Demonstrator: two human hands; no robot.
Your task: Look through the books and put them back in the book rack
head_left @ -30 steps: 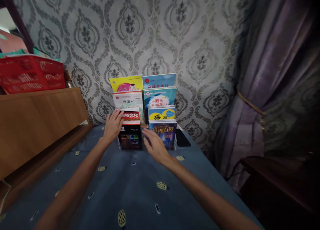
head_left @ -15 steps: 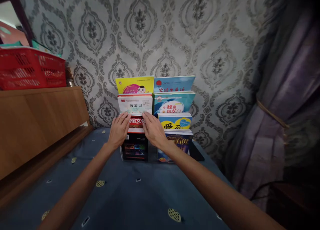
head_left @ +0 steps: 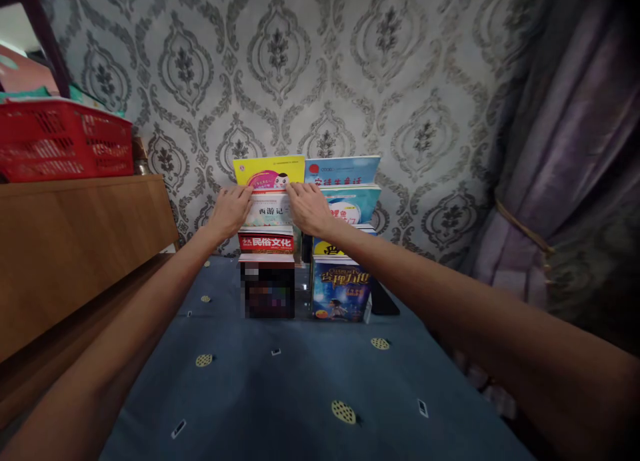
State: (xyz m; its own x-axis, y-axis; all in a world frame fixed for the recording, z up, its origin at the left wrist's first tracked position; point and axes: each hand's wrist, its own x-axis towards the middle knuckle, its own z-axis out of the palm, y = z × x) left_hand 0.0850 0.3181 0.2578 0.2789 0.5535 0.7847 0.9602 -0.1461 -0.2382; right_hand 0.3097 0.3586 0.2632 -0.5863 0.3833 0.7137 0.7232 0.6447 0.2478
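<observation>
In the head view, books stand in two stepped stacks. My left hand (head_left: 233, 211) is at the upper left corner of a white book (head_left: 271, 212) with black lettering, its fingers bent over the edge. At the opposite top corner, the fingers of my right hand (head_left: 311, 209) curl onto the same book; both thumbs are hidden. Behind rises a yellow book (head_left: 267, 169), and in front are a red book (head_left: 266, 242) and a dark book, blurred by pixels (head_left: 270, 291). Blue books (head_left: 345, 169) and a dark blue book (head_left: 341, 291) form the right stack, partly covered by my right hand and forearm.
The stacks stand on a blue patterned cloth (head_left: 270, 387) against a patterned wall (head_left: 330, 61). A wooden cabinet (head_left: 85, 247) with a red basket (head_left: 70, 141) is at left. A tied curtain (head_left: 525, 201) hangs at right. A dark flat object (head_left: 384, 299) lies beside the right stack.
Both hands have moved up and back, from the top of the red book to the upper corners of the white book. The red book's cover now shows fully.
</observation>
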